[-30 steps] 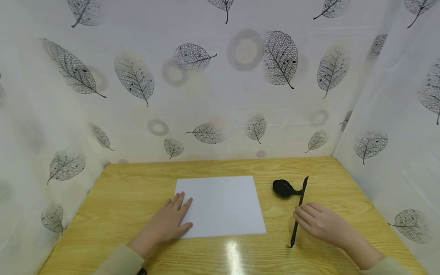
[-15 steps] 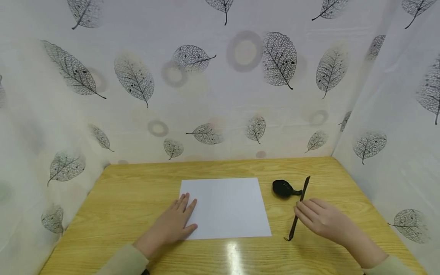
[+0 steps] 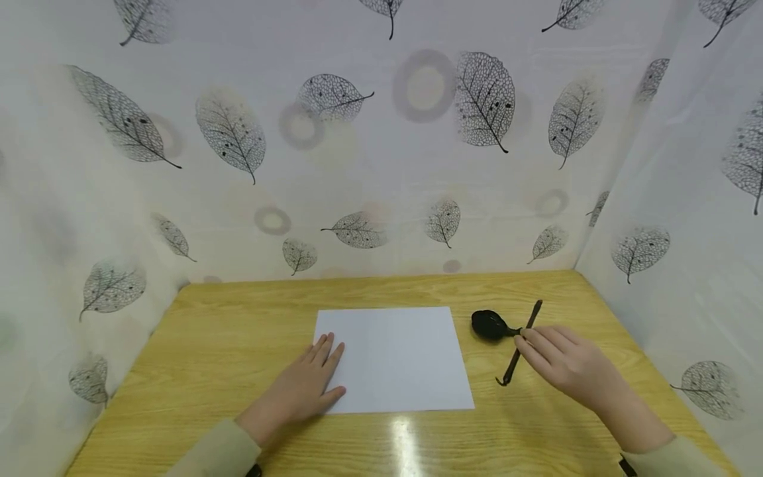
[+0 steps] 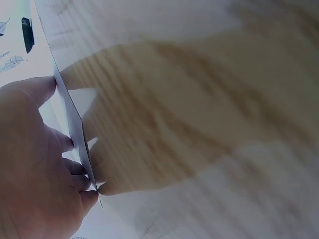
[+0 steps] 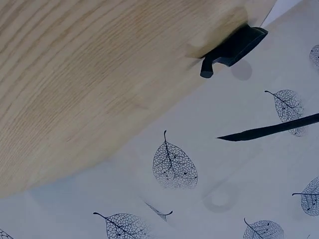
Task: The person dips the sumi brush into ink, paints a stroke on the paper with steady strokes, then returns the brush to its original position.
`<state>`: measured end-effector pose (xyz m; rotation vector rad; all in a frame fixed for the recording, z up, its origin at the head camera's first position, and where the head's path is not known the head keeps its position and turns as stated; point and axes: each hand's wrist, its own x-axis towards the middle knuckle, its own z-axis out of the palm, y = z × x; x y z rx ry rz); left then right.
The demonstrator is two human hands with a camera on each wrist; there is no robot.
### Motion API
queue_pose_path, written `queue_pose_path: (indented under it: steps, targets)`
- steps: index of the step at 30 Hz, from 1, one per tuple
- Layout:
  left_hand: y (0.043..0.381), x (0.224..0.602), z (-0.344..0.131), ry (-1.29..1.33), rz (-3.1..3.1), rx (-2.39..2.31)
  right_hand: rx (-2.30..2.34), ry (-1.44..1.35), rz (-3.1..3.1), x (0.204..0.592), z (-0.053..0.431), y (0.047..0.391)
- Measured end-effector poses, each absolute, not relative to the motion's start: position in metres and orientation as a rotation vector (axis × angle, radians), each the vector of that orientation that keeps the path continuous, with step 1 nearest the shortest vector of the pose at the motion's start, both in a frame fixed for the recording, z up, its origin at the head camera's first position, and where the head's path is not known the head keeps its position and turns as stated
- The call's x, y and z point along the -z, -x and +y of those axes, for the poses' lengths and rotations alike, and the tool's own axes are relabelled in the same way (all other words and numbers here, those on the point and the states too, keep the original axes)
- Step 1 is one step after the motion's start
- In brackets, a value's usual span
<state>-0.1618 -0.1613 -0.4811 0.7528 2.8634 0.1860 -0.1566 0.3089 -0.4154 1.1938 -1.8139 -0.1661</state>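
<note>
My left hand (image 3: 304, 382) lies with straight, spread fingers on the left edge of a white sheet of paper (image 3: 396, 358). In the left wrist view, the fingertips of the left hand (image 4: 40, 159) touch the sheet's edge (image 4: 75, 119). My right hand (image 3: 569, 363) pinches a dark calligraphy brush (image 3: 512, 366) by its middle, above the table. The cord loop hangs at the near end; the pointed tip is at the far end. In the right wrist view, the brush (image 5: 269, 130) shows its pointed tip, the hand being out of frame.
A small black dish (image 3: 490, 325) with a short handle sits right of the paper, close to the brush. The wooden table (image 3: 226, 351) is bordered at the back and sides by a pale leaf-print curtain (image 3: 381, 165). A bright reflection lies near the front.
The left hand and paper have slid to the right. My right hand has moved away from me and slightly right, carrying the brush; its looped end is farther from the table's front.
</note>
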Motion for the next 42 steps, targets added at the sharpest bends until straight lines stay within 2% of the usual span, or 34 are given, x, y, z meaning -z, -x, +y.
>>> queue_pose_path:
  steps: [16, 42]
  targets:
    - [0.165, 0.482, -0.157, -0.751, 2.855, -0.15, -0.043, -0.97, -1.679, 0.39, 0.28, 0.163]
    - [0.162, 0.479, -0.153, -0.788, 2.857, -0.133, -0.45, -0.45, -1.891, 0.419, 0.294, 0.167]
